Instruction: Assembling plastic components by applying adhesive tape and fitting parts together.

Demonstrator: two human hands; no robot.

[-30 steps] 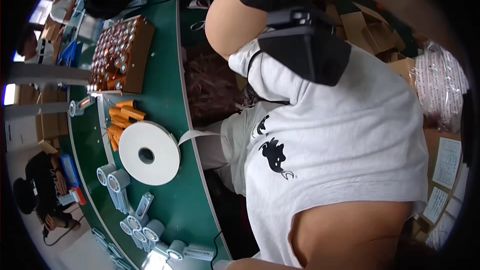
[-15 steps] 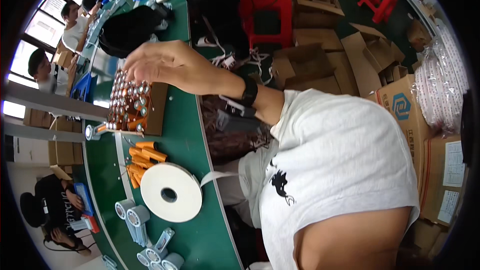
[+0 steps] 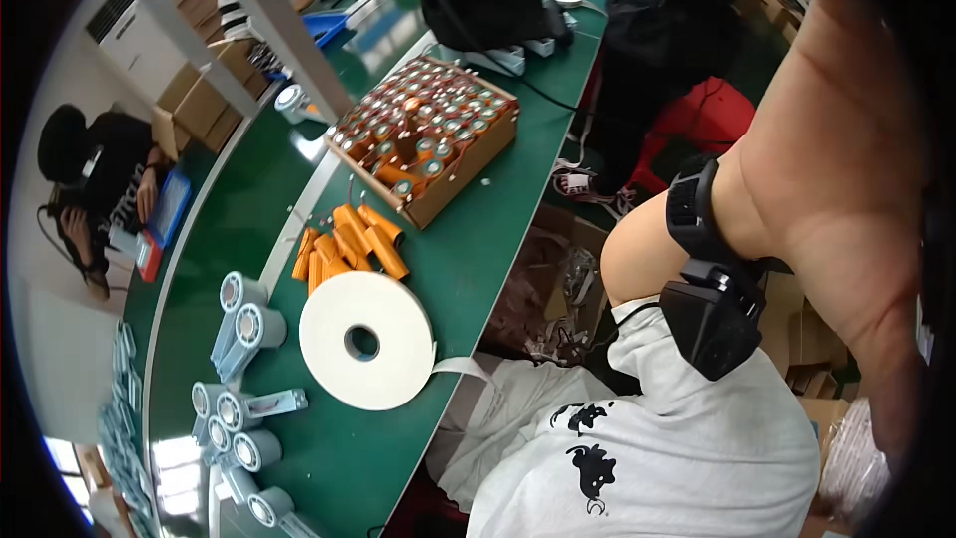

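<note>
My right hand point(image 3: 846, 179) is raised very close at the right edge, large and bare. Its fingers run out of the picture, so their pose is hidden. A black wristband point(image 3: 693, 207) and a black device point(image 3: 712, 319) are strapped at its wrist. My left hand is out of view. On the green table point(image 3: 478, 269), away from the hand, stands a cardboard box point(image 3: 468, 174) packed with wired orange battery cells point(image 3: 398, 130). Loose orange cylinders point(image 3: 351, 239) lie before it, beside a white tape roll point(image 3: 324, 339), whose loose end point(image 3: 463, 367) hangs over the table's edge.
Pale blue plastic housings with round ends point(image 3: 261, 327) lie at the near left. A black bag point(image 3: 488, 5) rests on the far table. A person in a black cap point(image 3: 115, 179) works across the table near a blue tray point(image 3: 171, 204). A red stool point(image 3: 702, 125) stands behind.
My right hand has left the place above the battery box and come up close at the right. The view has swung, so the table and box appear farther right.
</note>
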